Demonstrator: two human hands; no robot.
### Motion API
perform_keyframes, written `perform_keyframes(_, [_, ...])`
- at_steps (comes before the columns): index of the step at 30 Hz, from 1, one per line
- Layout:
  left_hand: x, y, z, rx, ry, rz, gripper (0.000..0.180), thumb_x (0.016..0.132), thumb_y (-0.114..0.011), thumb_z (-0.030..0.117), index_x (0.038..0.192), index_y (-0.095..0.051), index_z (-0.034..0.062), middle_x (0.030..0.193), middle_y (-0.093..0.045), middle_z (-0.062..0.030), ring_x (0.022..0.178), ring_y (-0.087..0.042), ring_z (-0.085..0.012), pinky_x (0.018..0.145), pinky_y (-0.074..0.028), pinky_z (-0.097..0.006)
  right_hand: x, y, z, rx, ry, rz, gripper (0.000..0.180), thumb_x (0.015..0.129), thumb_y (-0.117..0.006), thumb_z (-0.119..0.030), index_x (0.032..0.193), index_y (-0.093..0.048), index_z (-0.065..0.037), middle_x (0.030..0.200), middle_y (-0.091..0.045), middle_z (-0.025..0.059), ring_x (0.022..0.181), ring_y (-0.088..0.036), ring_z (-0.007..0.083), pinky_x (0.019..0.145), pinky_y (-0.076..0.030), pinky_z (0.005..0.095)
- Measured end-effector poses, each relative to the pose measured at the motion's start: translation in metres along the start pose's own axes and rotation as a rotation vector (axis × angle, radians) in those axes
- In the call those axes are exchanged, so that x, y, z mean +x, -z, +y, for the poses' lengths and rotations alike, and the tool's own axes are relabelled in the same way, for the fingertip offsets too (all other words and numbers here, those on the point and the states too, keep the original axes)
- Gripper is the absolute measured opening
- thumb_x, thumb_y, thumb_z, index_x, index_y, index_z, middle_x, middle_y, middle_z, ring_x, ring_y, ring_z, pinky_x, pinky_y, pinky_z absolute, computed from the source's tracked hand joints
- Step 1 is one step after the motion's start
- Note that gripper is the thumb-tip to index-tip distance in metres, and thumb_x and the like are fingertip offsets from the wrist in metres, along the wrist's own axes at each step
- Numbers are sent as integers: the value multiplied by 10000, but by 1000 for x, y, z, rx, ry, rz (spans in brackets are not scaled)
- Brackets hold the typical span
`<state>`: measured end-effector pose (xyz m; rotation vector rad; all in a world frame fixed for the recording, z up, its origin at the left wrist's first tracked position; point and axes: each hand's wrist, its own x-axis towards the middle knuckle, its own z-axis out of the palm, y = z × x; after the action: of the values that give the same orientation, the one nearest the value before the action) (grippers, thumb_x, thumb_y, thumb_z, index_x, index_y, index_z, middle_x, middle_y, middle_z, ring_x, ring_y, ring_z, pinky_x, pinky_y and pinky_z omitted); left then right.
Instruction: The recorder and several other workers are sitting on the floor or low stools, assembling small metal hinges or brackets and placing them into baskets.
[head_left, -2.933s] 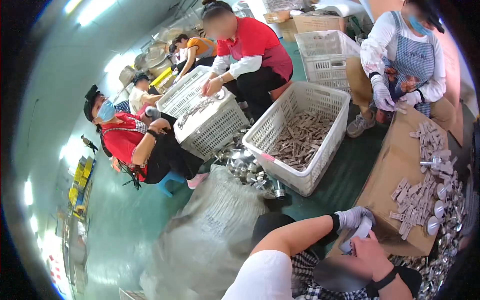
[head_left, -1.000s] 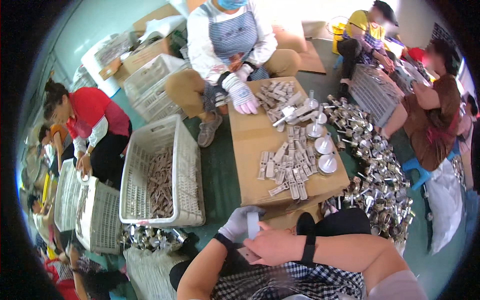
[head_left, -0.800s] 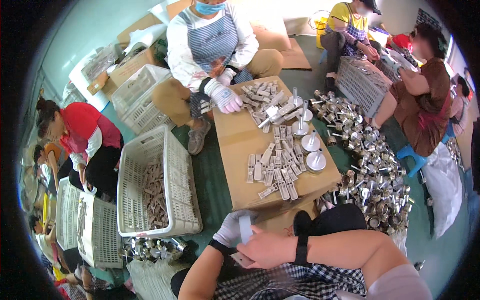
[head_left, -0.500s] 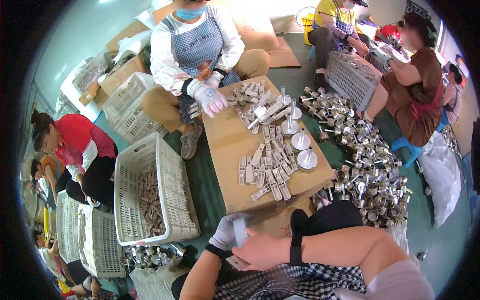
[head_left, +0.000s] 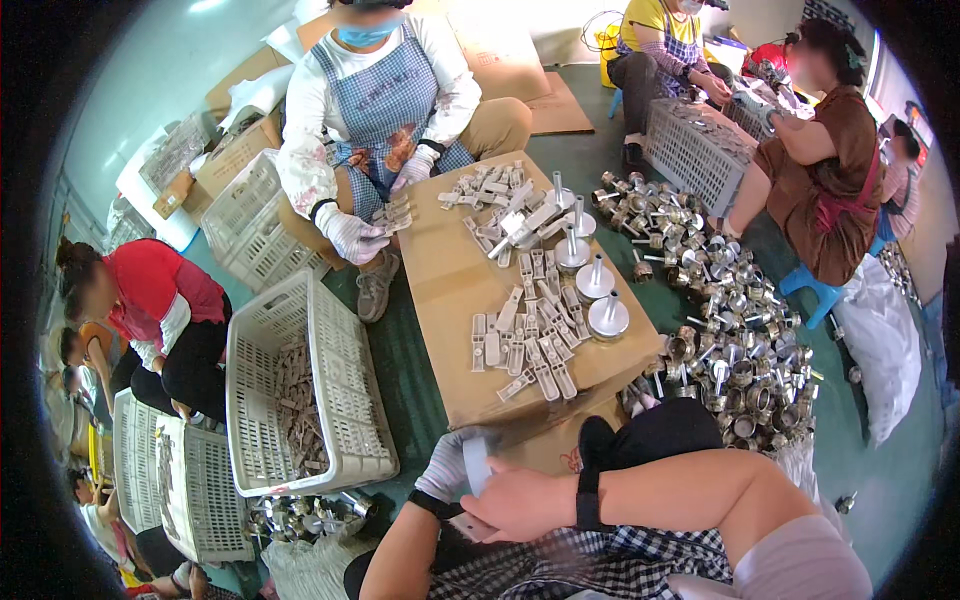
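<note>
White-gloved left hand (head_left: 446, 468): fingers bent, closed on a white curved band (head_left: 476, 466).
Bare right hand (head_left: 525, 502): fingers curled, tips against or close beside the band; cannot tell how firmly they grip, undersides hidden.
Band position: between the two hands, just off the near edge of the carton, above the lap.
Pale flat piece (head_left: 472, 526): juts out beneath the right hand; cannot tell which hand bears it.
Wrists: black strap (head_left: 590, 500) on the right, dark cuff (head_left: 431, 503) on the left.
Lap: black-and-white checked apron (head_left: 630, 560).
Cardboard carton (head_left: 425, 310): brown, directly beyond the hands.
Oblong beige pieces (head_left: 547, 382): loose clusters on the carton top, near end and far end.
Metal discs (head_left: 608, 319): along the carton's right side, stems pointing up.
Heap of metal cups (head_left: 740, 375): floor, right of the carton, many with stems.
White slatted crate (head_left: 355, 400): left of the carton, more beige pieces inside.
Opposite: masked co-worker in a blue checked apron (head_left: 385, 90), gloved hand (head_left: 352, 238) holding a few beige pieces at the carton's edge.
Farther left: seated person in a red top (head_left: 165, 285).
Farther right: person in brown (head_left: 835, 215) on a blue stool (head_left: 808, 292), beside a grey crate (head_left: 690, 165).
</note>
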<state>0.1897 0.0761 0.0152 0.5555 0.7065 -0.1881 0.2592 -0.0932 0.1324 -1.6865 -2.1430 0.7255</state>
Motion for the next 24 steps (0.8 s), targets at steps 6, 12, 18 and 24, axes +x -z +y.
perform_keyframes(6, [5,11,-2,-62,43,-56,216,872,-517,71,1029,-607,-47,960,-652,-149,876,-611,-253,840,-490,-356,0,-1,0,4,7,8,379,834,-623,-360,962,-484,-30,679,-600,131,700,-610,343,917,-335,451])
perform_keyframes(12, [5,9,-4,-35,-7,-64,212,883,-503,77,1026,-609,-37,962,-654,-149,862,-615,-253,828,-496,-359,1,2,-1,18,3,-16,375,839,-617,-360,959,-484,-30,680,-602,134,703,-610,346,929,-326,455])
perform_keyframes(18, [4,3,-2,20,-19,73,175,860,-517,160,928,-614,30,841,-637,-124,752,-608,-258,745,-532,-385,1,-1,-1,-11,7,5,376,839,-616,-365,951,-484,-31,682,-608,130,696,-612,340,927,-328,449])
perform_keyframes(24, [5,10,-1,-36,12,-24,205,886,-506,88,1023,-613,-19,961,-658,-143,876,-614,-258,841,-491,-373,1,0,0,1,10,4,382,831,-623,-371,951,-486,-35,681,-609,127,692,-615,326,892,-342,433])
